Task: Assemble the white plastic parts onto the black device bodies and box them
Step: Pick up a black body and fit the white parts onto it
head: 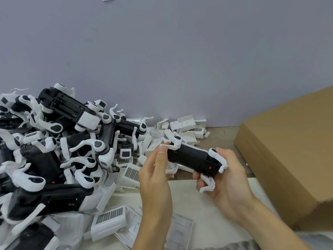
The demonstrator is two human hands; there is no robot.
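I note the right hand (pixel 228 179) curled round the near end of a black device body (pixel 191 157), fingers wrapped about its white arms. The left hand (pixel 155 170) pinches a white plastic part (pixel 166 146) against the body's far end, fingers nearly straight. The body sits lifted above the table (pixel 196 195). To the left, a heap of assembled devices (pixel 54 150) and loose white parts (pixel 185 127). A cardboard box (pixel 288 150) lies right.
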